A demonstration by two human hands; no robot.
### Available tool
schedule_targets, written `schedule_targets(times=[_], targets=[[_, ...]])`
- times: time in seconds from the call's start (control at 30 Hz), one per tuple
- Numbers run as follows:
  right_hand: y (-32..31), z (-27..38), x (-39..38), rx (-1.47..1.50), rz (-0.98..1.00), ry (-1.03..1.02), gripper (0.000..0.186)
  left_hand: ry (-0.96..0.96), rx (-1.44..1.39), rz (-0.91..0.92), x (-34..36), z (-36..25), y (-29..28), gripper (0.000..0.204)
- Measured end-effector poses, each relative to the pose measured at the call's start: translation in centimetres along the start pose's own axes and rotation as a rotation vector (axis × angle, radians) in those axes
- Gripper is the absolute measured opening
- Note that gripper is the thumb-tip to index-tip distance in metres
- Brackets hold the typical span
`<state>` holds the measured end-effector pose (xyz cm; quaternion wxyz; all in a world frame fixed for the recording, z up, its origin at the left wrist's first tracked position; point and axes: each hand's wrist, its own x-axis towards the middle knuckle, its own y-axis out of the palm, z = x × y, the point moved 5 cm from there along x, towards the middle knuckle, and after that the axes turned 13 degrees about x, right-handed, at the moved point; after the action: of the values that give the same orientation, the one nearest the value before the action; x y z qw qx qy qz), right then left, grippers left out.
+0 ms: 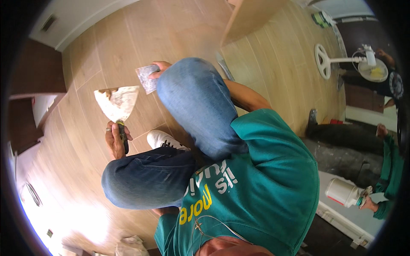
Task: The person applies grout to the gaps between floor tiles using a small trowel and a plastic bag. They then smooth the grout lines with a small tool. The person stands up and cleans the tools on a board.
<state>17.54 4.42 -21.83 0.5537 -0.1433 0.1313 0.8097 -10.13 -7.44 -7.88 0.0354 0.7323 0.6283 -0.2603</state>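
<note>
My left hand (114, 140) is closed around the dark handle of a wide putty knife (121, 102). Its flared blade points away from me, smeared with whitish and brown material. Beyond my raised right knee, my right hand (160, 69) grips a flat rectangular plate (147, 79) with a mottled grey-white face; its exact kind is unclear. Part of that hand is hidden behind the knee. Both things are held low over the wood-look floor (81, 123). I am crouching, with one white shoe (164, 140) showing between my legs.
A grey blade-like tool (224, 66) lies beyond my right forearm. A wooden panel (252, 19) stands ahead. At right, a person is beside a white round-based stand (323, 62) and a bucket (376, 71); another holds a white canister (343, 192). A crumpled bag (131, 246) sits lower left.
</note>
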Motion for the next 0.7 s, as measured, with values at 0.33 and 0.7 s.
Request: schedule_targets(times=[0.33,0.7], targets=[[-2.5,-3.1,-5.3,0.263,-0.009,0.027,0.059,0.171,0.024,-0.177,1.2,-0.6,-0.7,0.024],[-10.1,-2.5,-23.7,0.668,-0.139,0.114,0.043,0.285,0.483,0.1,1.0,-11.1,1.5,0.03]])
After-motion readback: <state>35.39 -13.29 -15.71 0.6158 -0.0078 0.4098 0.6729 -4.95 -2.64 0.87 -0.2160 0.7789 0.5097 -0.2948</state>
